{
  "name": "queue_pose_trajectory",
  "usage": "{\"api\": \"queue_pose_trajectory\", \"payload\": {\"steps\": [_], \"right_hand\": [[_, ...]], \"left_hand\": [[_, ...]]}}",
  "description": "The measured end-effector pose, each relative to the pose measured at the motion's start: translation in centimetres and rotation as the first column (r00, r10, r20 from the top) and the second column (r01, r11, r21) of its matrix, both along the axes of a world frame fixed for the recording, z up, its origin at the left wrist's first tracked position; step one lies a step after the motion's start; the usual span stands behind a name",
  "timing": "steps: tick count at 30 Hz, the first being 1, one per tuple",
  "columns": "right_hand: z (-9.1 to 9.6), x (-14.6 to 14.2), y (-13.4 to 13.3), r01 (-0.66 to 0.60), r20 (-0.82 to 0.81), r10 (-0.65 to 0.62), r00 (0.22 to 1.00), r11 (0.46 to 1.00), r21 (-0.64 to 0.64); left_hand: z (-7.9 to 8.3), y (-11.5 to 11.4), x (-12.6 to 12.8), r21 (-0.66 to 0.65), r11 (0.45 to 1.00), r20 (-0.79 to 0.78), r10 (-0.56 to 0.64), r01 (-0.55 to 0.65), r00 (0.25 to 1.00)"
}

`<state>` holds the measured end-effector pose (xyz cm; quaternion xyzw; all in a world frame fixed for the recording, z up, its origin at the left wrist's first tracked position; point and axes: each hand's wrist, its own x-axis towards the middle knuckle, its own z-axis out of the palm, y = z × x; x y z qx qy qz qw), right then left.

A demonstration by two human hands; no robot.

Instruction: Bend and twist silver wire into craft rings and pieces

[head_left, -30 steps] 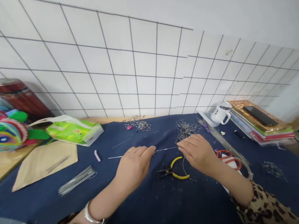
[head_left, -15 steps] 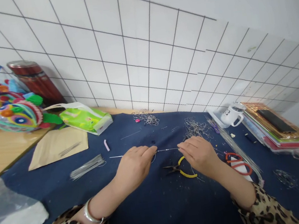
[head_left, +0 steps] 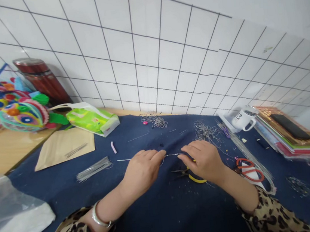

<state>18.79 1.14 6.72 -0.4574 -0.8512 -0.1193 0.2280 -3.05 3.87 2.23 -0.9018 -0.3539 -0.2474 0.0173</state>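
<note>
- Your left hand: palm down, fingers bent and close together, thumb and fingertips pinched on the wire.
- Wire runs roughly level: one end sticks out left of your left hand, the other reaches your right hand's fingertips. Small pale bits sit on it between the hands, too small to make out.
- Your right hand: fingers curled, thumb tip a little apart from the forefinger, wire's right end between them. Can't tell if you're gripping it or only touching.
- Thin loop hangs just under your left fingertips.
- Pliers: on the cloth, just below your right hand, which covers part of the yellow handles.
- Wire tangle: just beyond your right hand.
- Scissors: orange handles, right of your right hand, near that forearm.
- Wire bundle: left of your left hand, well clear of it.
- Lilac tube: beyond and left of your left hand.
- Mug: far side, right of your right hand.
</note>
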Motion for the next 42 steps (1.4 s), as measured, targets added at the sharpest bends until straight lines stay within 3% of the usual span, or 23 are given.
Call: {"api": "queue_pose_trajectory", "payload": {"steps": [20, 42], "right_hand": [[-0.1, 1.7, -0.5, -0.059, -0.181, 0.049, 0.982, 0.997, -0.049], [-0.6, 0.8, -0.6, -0.085, -0.103, 0.080, 0.991, 0.995, -0.050]], "left_hand": [[-0.7, 0.1, 0.1, 0.048, 0.999, 0.002, 0.003, -0.003, 1.000], [-0.8, -0.4, 0.4, 0.052, 0.999, 0.001, -0.010, 0.010, 1.000]]}}
